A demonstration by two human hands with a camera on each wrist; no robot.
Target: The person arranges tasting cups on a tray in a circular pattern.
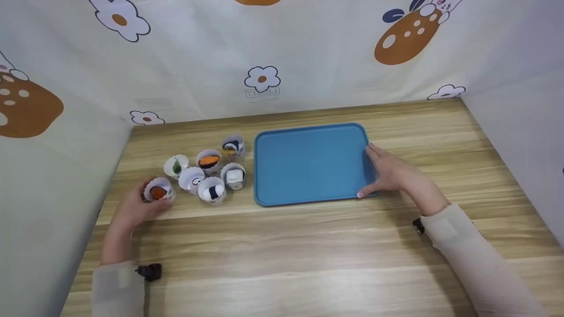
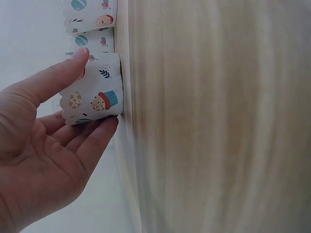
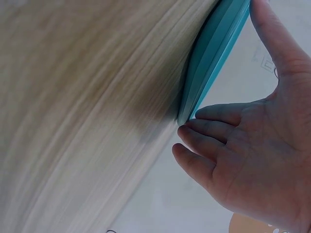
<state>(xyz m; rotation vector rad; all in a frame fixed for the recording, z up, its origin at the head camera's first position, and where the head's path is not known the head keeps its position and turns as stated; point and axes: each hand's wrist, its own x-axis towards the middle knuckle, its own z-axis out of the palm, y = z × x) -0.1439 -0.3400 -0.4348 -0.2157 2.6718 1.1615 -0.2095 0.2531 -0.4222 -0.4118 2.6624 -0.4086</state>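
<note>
At the left of the head view, my left hand [image 1: 134, 204] holds a white paper baking cup [image 1: 168, 185] between thumb and fingers. An orange-red piece [image 1: 158, 192] lies inside that cup. The left wrist view shows the cup's printed side [image 2: 97, 90], with cupcake and leaf pictures, upright on the table. A blue rectangular tray [image 1: 310, 165] lies flat in the middle. My right hand [image 1: 390, 171] touches the tray's right end, thumb at the near corner and fingers along the right rim. In the right wrist view its fingertips [image 3: 187, 131] meet the tray's edge [image 3: 214, 58], palm uncurled.
Several more paper cups stand grouped left of the tray, among them one with an orange-topped piece [image 1: 209, 161], one with a dark-banded white piece [image 1: 213, 192] and one with a white block [image 1: 234, 177]. Patterned white cloth [image 1: 308, 57] walls the wooden table [image 1: 282, 255].
</note>
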